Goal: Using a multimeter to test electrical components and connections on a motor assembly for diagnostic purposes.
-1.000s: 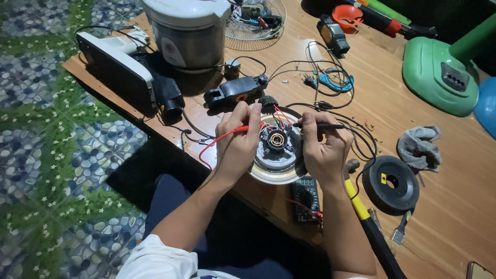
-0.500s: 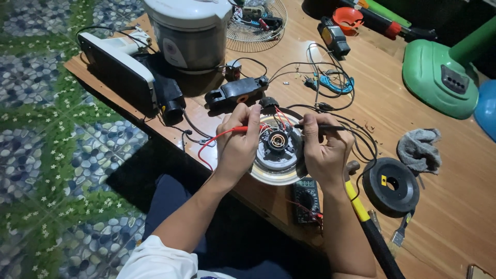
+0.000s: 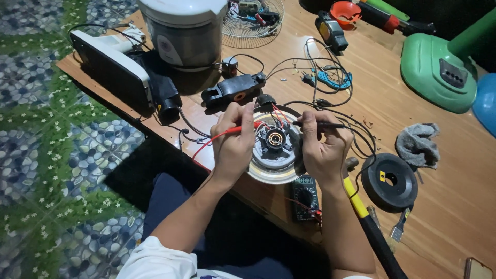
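At the near edge of the wooden table [image 3: 413, 206], the left hand [image 3: 233, 147] is closed around a red test probe [image 3: 235, 132] and the right hand [image 3: 323, 150] around a black test probe [image 3: 320, 124], both tips meeting over the round fan motor [image 3: 275, 150] lying between them; a multimeter [image 3: 305, 194] sits just near of it, under the right wrist
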